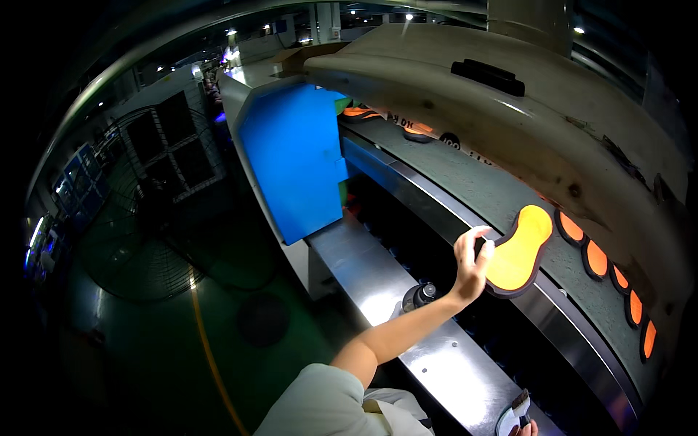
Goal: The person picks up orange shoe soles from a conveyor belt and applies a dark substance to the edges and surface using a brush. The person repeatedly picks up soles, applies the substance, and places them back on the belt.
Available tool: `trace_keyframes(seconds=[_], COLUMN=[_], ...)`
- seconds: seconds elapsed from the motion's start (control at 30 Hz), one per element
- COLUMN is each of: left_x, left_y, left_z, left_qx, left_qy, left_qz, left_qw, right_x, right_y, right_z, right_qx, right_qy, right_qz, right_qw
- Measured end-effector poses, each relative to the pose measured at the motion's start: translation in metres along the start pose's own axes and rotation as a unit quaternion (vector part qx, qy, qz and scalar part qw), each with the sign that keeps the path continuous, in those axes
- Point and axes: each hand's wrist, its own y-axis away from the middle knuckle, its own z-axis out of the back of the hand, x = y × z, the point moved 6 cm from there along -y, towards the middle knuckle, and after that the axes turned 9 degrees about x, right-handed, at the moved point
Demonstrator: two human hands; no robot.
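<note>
From my remote view, I see a large beige machine hood (429, 69) arching across the upper right. Beneath it, a green conveyor belt (472, 174) runs diagonally from upper centre to lower right. A shiny metal table (349, 265) lies along the belt's near side, with a dark gap between them. A blue panel (291, 160) stands at the table's far end. The orange sole (515, 254), dark-rimmed, is held up over the belt's near edge. My left hand (471, 270) is clamped on its left edge, thumb and fingers pinching. Five smaller-looking orange pieces (596, 259) lie in a row beyond it on the belt. A black-topped bottle (419, 296) stands on the table. My right hand (529, 429), well apart from the left, is cut off by the lower border, beside a brush (520, 402); I cannot tell whether it grips that.
</note>
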Motion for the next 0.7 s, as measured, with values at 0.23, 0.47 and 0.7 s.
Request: trace_keyframes(seconds=[0.23, 0.47, 0.7], left_x=[0.014, 0.002, 0.020], left_y=[0.065, 0.145, 0.176], left_z=[0.025, -0.004, -0.056], left_qx=[0.360, 0.498, 0.439], left_qy=[0.394, 0.628, 0.594], left_qz=[0.332, 0.392, 0.417], left_qw=[0.778, 0.451, 0.530], right_x=[0.014, 0.028, 0.036], right_y=[-0.015, -0.016, -0.037], right_z=[-0.033, -0.086, -0.156], right_qx=[0.105, 0.251, 0.290], right_qy=[-0.016, 0.113, 0.169], right_qz=[-0.043, 0.131, 0.089], right_qw=[0.993, 0.952, 0.938])
